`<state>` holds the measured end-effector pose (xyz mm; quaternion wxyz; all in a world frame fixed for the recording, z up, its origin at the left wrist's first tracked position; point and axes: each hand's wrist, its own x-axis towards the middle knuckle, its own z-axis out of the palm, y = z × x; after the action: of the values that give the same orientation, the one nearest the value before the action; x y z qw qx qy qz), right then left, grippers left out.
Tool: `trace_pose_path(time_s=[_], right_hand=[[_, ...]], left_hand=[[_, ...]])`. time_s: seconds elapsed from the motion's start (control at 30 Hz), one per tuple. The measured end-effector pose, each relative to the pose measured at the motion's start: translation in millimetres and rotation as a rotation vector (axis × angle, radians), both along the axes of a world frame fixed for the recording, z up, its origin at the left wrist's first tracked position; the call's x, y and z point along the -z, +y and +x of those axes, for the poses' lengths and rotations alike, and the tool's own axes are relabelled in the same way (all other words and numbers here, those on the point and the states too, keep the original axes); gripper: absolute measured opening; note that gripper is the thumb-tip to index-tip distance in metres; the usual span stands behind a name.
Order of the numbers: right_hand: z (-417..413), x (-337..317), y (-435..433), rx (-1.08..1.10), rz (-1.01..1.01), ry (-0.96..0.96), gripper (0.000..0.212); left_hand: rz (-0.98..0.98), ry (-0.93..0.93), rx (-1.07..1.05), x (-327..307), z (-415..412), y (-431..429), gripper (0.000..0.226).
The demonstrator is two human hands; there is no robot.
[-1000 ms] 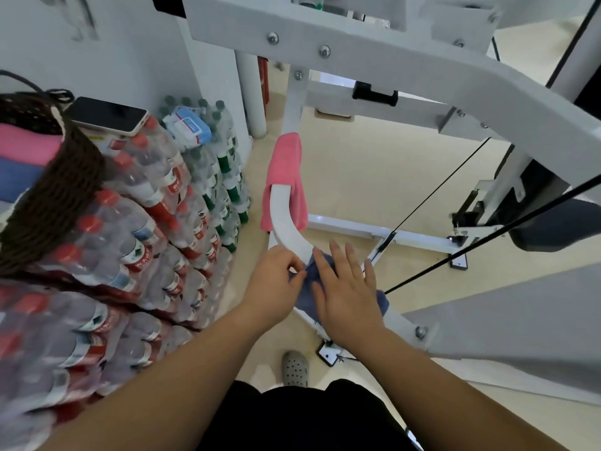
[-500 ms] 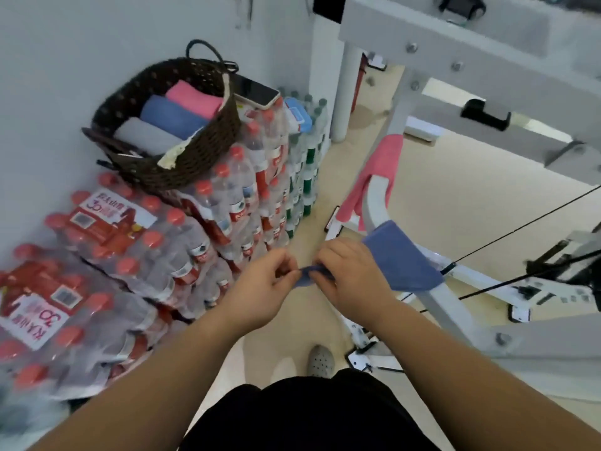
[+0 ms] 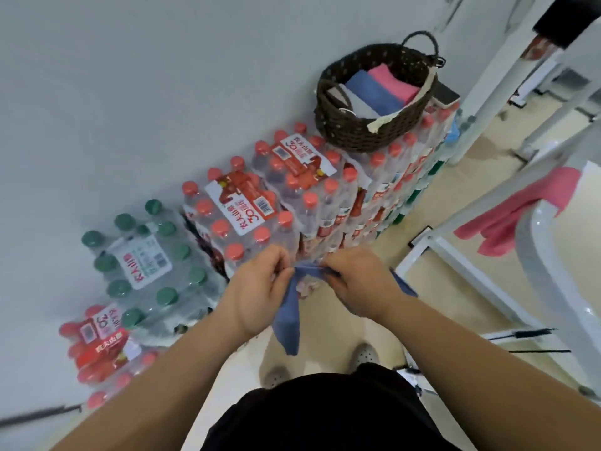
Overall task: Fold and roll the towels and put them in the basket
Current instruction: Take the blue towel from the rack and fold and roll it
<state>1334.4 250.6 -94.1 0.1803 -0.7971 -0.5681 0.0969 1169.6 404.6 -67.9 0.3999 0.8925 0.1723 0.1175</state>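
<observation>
A blue towel (image 3: pixel 287 315) hangs in the air in front of me, pinched along its top edge by my left hand (image 3: pixel 260 291) and my right hand (image 3: pixel 357 281). Its lower part dangles below my left hand. A dark woven basket (image 3: pixel 354 128) stands at the upper right on stacked bottle packs. Inside it lie rolled towels: a pink one (image 3: pixel 395 84), a blue one (image 3: pixel 370 91) and a pale one (image 3: pixel 354 104). Another pink towel (image 3: pixel 520 216) is draped over a white machine frame (image 3: pixel 540 255) on the right.
Shrink-wrapped packs of water bottles, red-capped (image 3: pixel 260 203) and green-capped (image 3: pixel 143 258), are piled along the white wall (image 3: pixel 130 92) on the left. A phone (image 3: pixel 447 96) lies by the basket. White gym-machine bars and cables fill the right side. My feet stand on the beige floor.
The blue towel has come off the white frame and is now held up between both hands. My view has swung left, bringing the basket and the bottle packs into full sight.
</observation>
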Motion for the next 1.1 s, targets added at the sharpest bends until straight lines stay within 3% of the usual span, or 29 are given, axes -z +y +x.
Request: trace_pose_path(time_s=[0.13, 0.2, 0.3, 0.43, 0.53, 0.67, 0.93, 1.0, 1.1], right_hand=[[-5, 19, 10, -0.104, -0.167, -0.001, 0.02], [-1, 24, 14, -0.128, -0.174, -0.002, 0.016], [6, 29, 25, -0.195, -0.217, -0.033, 0.011], [16, 31, 41, -0.305, -0.285, -0.043, 0.014], [24, 34, 47, -0.39, -0.333, 0.065, 0.018], [35, 40, 48, -0.491, -0.452, 0.032, 0.024], [84, 64, 31, -0.414, -0.742, -0.098, 0.028], [98, 58, 33, -0.349, -0.729, -0.062, 0.033], [108, 32, 49, -0.264, -0.493, 0.04, 0.023]], left_hand=[[0.061, 0.043, -0.057, 1, -36, 11, 0.01], [0.119, 0.151, -0.134, 5, -51, 16, 0.012], [0.206, 0.358, -0.345, 6, -63, 18, 0.018], [0.224, 0.457, -0.602, -4, -66, 12, 0.01], [0.178, 0.581, -0.768, -14, -66, 4, 0.025], [0.145, 0.483, -0.995, -12, -64, -10, 0.006], [0.128, 0.372, -1.324, -19, -55, -37, 0.008], [0.134, 0.334, -1.365, -24, -55, -37, 0.011], [0.165, 0.323, -1.335, -33, -58, -30, 0.016]])
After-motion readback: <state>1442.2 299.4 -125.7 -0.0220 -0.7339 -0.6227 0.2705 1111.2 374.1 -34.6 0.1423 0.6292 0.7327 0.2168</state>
